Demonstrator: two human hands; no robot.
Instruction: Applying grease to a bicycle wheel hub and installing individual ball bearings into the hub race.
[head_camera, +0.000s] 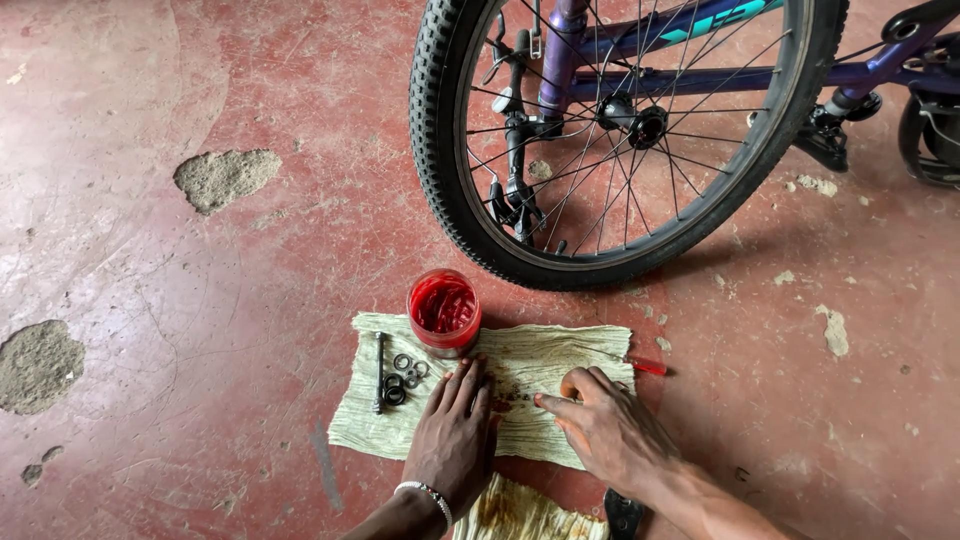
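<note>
My left hand (452, 435) lies flat, palm down, fingers together, on a pale stained cloth (560, 355) spread on the red floor. My right hand (600, 425) rests on the same cloth just to the right, index finger pointing left along it and the other fingers curled; whether it pinches anything small I cannot tell. On the cloth's left part lie a metal axle rod (380, 372) and several small rings and washers (405, 373). An open red jar of red grease (444, 311) stands at the cloth's top edge, just beyond my left fingertips.
A bicycle wheel (440, 160) with knobby tyre and purple frame (680, 80) stands beyond the cloth. A small red stick (648, 367) lies at the cloth's right edge. A second stained rag (525, 512) and a dark tool (622, 512) lie near me. The floor has chipped patches (225, 177).
</note>
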